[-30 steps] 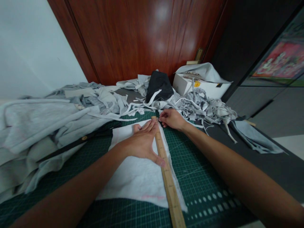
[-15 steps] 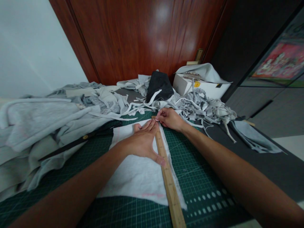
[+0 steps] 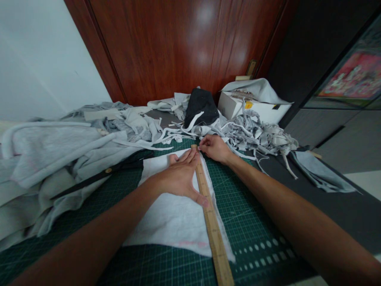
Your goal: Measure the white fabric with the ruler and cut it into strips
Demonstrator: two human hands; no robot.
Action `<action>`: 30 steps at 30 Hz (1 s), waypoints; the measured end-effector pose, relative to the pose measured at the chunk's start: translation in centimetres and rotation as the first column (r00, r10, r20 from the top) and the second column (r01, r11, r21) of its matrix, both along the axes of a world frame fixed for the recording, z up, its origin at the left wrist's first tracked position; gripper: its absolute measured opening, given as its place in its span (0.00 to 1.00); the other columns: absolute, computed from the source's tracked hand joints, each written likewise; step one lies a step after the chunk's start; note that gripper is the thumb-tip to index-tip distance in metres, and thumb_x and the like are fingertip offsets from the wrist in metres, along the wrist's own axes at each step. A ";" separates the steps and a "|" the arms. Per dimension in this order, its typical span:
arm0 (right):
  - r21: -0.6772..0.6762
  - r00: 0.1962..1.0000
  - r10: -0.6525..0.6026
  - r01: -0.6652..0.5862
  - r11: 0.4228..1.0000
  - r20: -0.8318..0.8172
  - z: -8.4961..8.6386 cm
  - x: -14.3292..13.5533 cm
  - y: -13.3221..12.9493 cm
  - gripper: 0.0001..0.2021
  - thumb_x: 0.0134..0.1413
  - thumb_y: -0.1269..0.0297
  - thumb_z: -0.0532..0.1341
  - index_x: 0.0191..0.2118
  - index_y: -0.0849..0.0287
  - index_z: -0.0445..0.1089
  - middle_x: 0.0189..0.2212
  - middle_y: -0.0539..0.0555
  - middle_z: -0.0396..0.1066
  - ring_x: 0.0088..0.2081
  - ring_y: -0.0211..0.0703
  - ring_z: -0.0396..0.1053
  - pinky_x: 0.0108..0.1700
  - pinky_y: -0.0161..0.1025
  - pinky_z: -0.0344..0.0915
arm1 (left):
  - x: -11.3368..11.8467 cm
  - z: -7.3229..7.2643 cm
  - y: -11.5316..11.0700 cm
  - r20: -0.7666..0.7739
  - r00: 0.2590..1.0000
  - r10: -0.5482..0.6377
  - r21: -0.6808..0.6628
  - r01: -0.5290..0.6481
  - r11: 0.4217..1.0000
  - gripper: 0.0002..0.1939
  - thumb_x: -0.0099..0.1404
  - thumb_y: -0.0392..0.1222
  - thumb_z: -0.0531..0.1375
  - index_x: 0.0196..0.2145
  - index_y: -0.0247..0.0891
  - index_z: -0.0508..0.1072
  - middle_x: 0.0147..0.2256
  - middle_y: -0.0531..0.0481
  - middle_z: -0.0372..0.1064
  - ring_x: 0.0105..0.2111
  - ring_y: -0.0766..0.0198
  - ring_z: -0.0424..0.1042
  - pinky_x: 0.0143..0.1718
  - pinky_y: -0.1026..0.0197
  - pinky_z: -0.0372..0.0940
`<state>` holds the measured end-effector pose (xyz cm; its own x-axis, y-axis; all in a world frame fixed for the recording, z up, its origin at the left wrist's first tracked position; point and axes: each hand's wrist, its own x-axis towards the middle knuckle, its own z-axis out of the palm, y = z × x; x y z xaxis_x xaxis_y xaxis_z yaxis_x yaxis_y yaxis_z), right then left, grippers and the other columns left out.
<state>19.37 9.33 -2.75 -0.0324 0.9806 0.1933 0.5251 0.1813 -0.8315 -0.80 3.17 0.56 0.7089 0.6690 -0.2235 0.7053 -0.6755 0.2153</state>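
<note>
A white cloth piece (image 3: 169, 222) with faint pink marks lies flat on the green cutting mat (image 3: 247, 216). Along its right side runs a wooden ruler (image 3: 212, 222), with a narrow strip of cloth showing beyond it. My left hand (image 3: 181, 176) rests flat with fingers stretched, pressing both ruler and cloth; its thumb is on the ruler. Just right of the ruler's far end, my right hand (image 3: 214, 148) is closed in a pinch near the cloth's top right corner. Whatever its fingertips hold is too small to make out.
Black scissors (image 3: 108, 171) lie left of the cloth, against a heap of grey fabric (image 3: 53, 147). Scraps and cords (image 3: 253, 129), a black cloth bundle (image 3: 201, 107) and a white box (image 3: 268, 113) line the back. Folded grey cloth (image 3: 320, 171) lies at right.
My right hand's fingertips have moved slightly to the right, off the ruler's far end. My left hand, the ruler and the cloth keep their places; the view has shifted a little.
</note>
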 end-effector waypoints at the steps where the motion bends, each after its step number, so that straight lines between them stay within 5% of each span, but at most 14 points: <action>1: 0.001 1.000 -0.007 0.007 1.000 0.009 0.1 -0.1 0.0 0.04 0.54 0.75 0.66 0.32 0.59 0.72 0.19 0.45 0.69 0.19 0.35 0.63 0.24 0.33 0.58 | 0.0 0.0 0.0 -0.002 1.000 0.001 0.002 -0.001 1.000 0.86 0.42 0.85 0.63 0.76 0.24 0.28 0.75 0.26 0.13 0.76 0.32 0.24 0.73 0.32 0.29; 30: 0.018 0.997 -0.037 0.038 0.999 -0.069 -0.6 -0.3 0.2 0.05 0.52 0.75 0.63 0.29 0.60 0.73 0.19 0.47 0.71 0.18 0.35 0.64 0.20 0.31 0.58 | 0.0 -0.1 0.0 0.004 1.000 -0.012 0.001 0.012 1.000 0.87 0.41 0.86 0.62 0.76 0.22 0.28 0.76 0.27 0.17 0.77 0.37 0.23 0.75 0.37 0.31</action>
